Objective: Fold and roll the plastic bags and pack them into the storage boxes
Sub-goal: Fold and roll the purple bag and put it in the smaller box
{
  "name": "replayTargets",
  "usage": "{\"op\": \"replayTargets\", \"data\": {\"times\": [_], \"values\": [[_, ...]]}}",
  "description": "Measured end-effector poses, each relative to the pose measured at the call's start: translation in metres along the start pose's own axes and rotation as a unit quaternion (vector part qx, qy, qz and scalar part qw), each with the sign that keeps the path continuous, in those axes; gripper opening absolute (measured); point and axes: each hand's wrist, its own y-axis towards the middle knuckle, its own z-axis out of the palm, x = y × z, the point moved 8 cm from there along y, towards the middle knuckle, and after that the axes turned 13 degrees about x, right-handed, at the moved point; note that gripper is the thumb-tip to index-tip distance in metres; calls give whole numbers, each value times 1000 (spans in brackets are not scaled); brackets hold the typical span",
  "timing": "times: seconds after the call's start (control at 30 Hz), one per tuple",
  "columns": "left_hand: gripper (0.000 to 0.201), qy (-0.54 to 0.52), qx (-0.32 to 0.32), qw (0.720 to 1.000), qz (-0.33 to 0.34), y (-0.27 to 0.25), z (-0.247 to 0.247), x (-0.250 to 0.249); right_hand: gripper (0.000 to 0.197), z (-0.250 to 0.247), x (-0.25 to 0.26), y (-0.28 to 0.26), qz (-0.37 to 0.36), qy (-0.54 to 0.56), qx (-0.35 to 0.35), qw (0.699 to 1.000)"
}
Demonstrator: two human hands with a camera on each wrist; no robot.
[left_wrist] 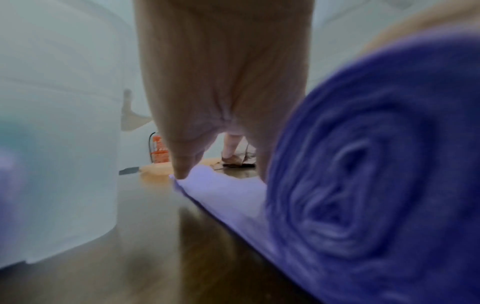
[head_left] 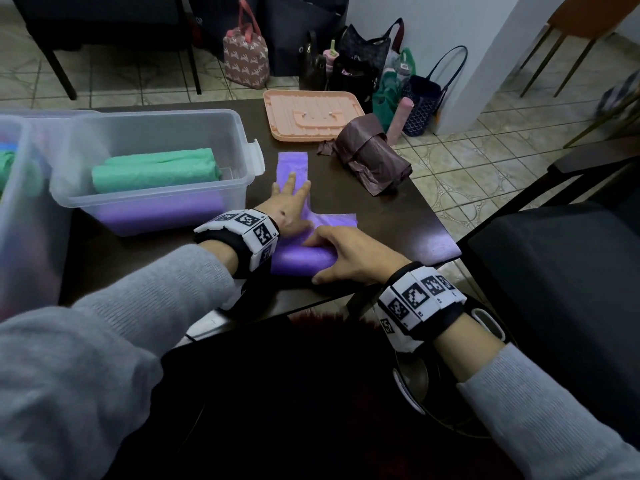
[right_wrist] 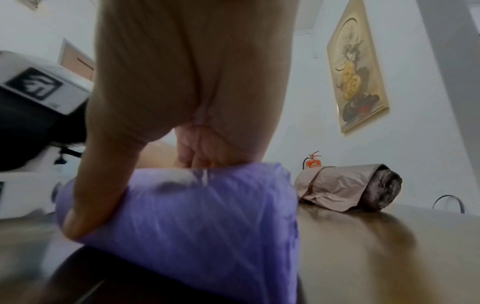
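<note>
Far left: a clear box (head_left: 14, 188) cut off by the frame edge, contents only green and blue smears through the wall. Next to it a second clear box (head_left: 152, 133) on the dark table (head_left: 398, 209), holding two green rolls (head_left: 156, 169) over a purple layer blurred by the plastic. Left hand (head_left: 289, 209) flat on the purple bag (head_left: 294, 164), fingers straight and spread, pressing the unrolled strip down; palm side hidden from the head view, and in the left wrist view just one fingertip (left_wrist: 182, 170) touching the strip's edge. Rolled part of the bag (head_left: 301, 261) at the near table edge, its spiral end (left_wrist: 363, 174) blurred close to the left wrist camera. Right hand (head_left: 349, 258) curled over the roll, thumb on the near side, fingers over the top, their tips hidden behind the roll in the right wrist view. Farther right: a brown roll (head_left: 370, 154) lying apart, behind it a peach lid (head_left: 308, 112); bags on the floor beyond, details hard to make out
</note>
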Motion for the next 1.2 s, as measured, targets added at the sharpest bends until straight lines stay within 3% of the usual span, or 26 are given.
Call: {"op": "replayTargets", "data": {"times": [0.17, 0.33, 0.47, 0.57, 0.7, 0.87, 1.0, 1.07, 1.2], "values": [[40, 41, -110, 993, 26, -33, -19, -13, 53, -10, 2, 7, 30, -24, 60, 997], [26, 17, -85, 994, 61, -67, -18, -31, 49, -18, -2, 15, 47, -43, 92, 994], [30, 32, -65, 996, 59, -79, -4, -39, 37, -27, -6, 22, 61, -20, 67, 996], [58, 55, -52, 996, 54, -77, 6, -34, 30, -30, -9, 24, 61, -14, 55, 996], [74, 86, -67, 993, 51, -72, 10, -27, 30, -35, -13, 22, 58, 0, 27, 998], [64, 117, -72, 990, 40, -63, 8, -26, 35, -40, -13, 18, 56, -18, -66, 996], [61, 118, -29, 992, 24, -48, 2, -22, 29, -40, -1, 14, 61, -125, -138, 981], [62, 122, 4, 992, 14, -42, 0, -20, 34, -30, 3, 14, 70, -173, -120, 975], [59, 110, 90, 990, 10, -38, -4, -14, 69, -5, 3, 10, 73, -196, -46, 977]]}}
